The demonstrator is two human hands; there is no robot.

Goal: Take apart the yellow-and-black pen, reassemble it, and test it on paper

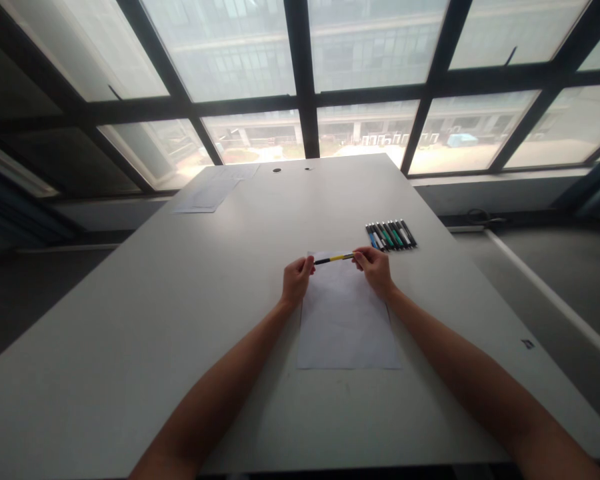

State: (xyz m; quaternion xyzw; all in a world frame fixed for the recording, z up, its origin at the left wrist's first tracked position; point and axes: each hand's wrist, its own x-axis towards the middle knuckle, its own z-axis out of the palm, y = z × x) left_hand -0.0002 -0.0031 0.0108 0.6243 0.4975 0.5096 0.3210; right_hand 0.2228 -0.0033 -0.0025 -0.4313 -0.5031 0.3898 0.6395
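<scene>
A thin pen (334,258) with a black and yellow barrel is held level between both hands, just above the far edge of a white sheet of paper (347,319). My left hand (297,280) pinches its left end. My right hand (375,268) pinches its right end. The paper lies flat on the white table (180,300) in front of me, between my forearms. A row of several pens (391,235), black, blue and green, lies side by side on the table just beyond my right hand.
More sheets of paper (215,190) lie at the table's far left corner. Two small round holes (277,170) sit near the far edge. Large windows with dark frames (303,100) stand behind the table. Floor drops away on both sides.
</scene>
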